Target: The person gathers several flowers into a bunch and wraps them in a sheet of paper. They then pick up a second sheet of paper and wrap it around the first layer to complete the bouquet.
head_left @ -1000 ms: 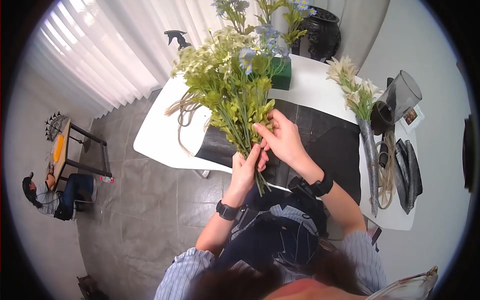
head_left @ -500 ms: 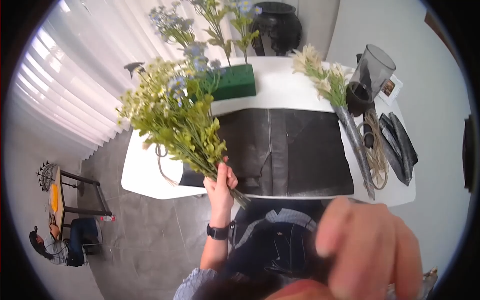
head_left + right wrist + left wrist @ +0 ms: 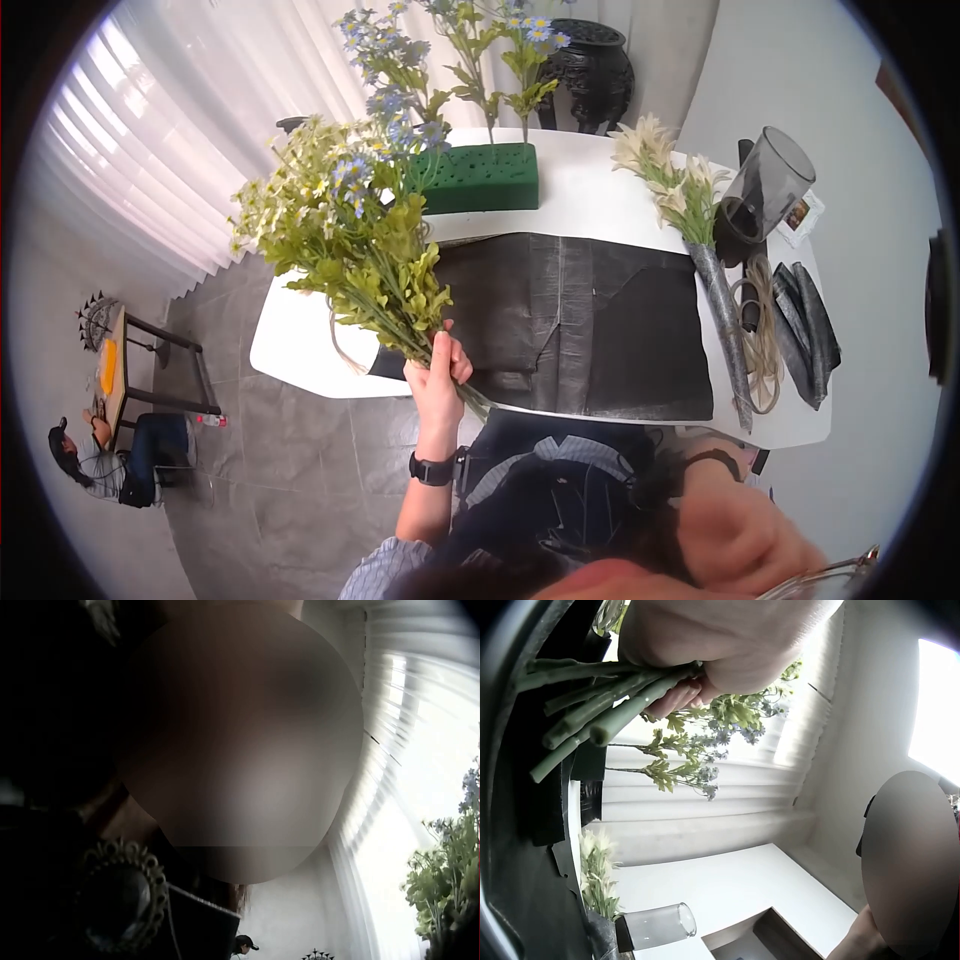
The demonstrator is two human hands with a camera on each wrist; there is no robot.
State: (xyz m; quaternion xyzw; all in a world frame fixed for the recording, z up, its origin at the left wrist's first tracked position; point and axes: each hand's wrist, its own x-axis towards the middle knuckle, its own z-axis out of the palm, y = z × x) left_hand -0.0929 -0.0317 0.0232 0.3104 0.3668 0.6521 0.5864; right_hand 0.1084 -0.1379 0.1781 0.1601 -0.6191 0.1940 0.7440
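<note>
In the head view a bunch of artificial flowers (image 3: 385,270), white daisy-like heads and leafy green stems, leans up and left over the black sheet's left part. The left hand (image 3: 437,385) grips its lower stems, thumb lying along them. Below that fist the stem ends (image 3: 592,712) stick out in the left wrist view, with the left hand (image 3: 705,645) curled round them. Low on the right, close to the person's face and glasses, is the right hand (image 3: 745,530), raised off the table; its fingers look bent, and their tips are hidden. The right wrist view is mostly dark and blurred.
On the white table (image 3: 590,215) lie a black sheet (image 3: 560,330), wrapped lilies (image 3: 715,290), cord (image 3: 765,350) and dark rolls (image 3: 805,330). Blue flowers stand in green foam (image 3: 485,180). A glass vase (image 3: 780,175) is at the right. Another person (image 3: 120,470) sits far left.
The right hand has left the bunch and moved down and right toward the face. The left hand has carried the bunch a little left, and the bunch leans further left.
</note>
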